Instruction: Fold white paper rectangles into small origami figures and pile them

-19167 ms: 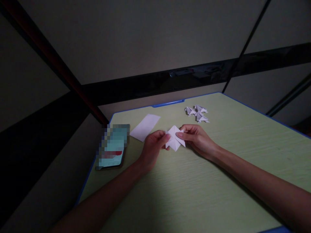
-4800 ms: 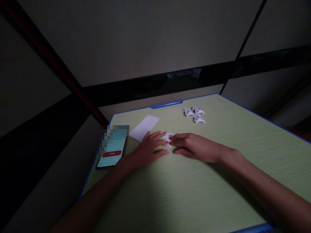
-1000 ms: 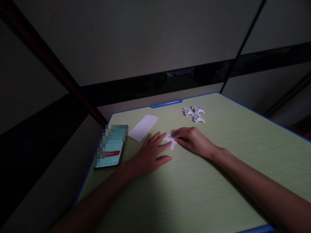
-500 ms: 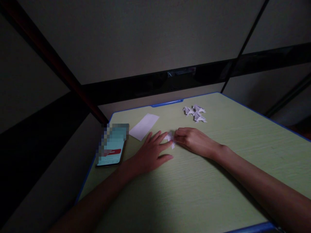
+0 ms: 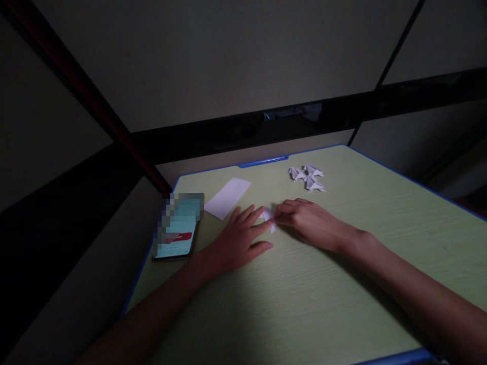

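A small folded white paper (image 5: 268, 217) lies on the light green table (image 5: 304, 299) between my hands. My left hand (image 5: 243, 235) rests palm down with its fingers spread, the fingertips pressing on the left part of this paper. From the right, my right hand (image 5: 300, 218) pinches the paper's right edge between thumb and curled fingers, which hide that part of it. Beyond my right hand sit three folded paper figures, a left one (image 5: 296, 174), a back one (image 5: 313, 171) and a front one (image 5: 314, 183).
A flat white sheet (image 5: 228, 197) lies behind my left hand. Left of it is a phone (image 5: 178, 228) with its screen lit, near the table's left edge. A blue handle strip (image 5: 264, 161) runs along the back edge, by a cabinet wall (image 5: 236, 61).
The view has shifted slightly, so the things on the table appear a little further right. My right wrist has turned a little, its fingers still at the folded paper. My left hand stays spread.
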`<control>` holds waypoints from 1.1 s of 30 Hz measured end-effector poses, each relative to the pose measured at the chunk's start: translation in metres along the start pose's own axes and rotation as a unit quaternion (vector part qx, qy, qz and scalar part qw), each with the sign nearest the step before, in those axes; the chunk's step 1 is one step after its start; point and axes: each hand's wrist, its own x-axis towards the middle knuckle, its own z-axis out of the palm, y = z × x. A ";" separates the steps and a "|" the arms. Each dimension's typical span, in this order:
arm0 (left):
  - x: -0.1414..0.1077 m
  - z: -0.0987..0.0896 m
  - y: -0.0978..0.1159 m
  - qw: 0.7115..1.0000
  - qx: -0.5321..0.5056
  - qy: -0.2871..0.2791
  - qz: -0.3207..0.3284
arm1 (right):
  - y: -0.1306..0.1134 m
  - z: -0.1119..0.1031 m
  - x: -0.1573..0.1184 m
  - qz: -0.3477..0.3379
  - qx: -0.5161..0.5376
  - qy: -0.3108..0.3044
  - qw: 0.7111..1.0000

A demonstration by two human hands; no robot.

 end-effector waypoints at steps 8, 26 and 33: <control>-0.001 0.000 0.003 1.000 0.016 -0.018 0.006 | 0.002 -0.007 -0.004 0.016 0.054 -0.019 0.998; 0.003 -0.002 0.010 1.000 0.001 -0.012 -0.016 | 0.009 0.002 -0.009 0.027 0.109 -0.001 0.994; 0.002 -0.001 0.008 1.000 -0.016 -0.007 -0.013 | 0.008 0.005 -0.005 0.048 0.087 -0.006 0.995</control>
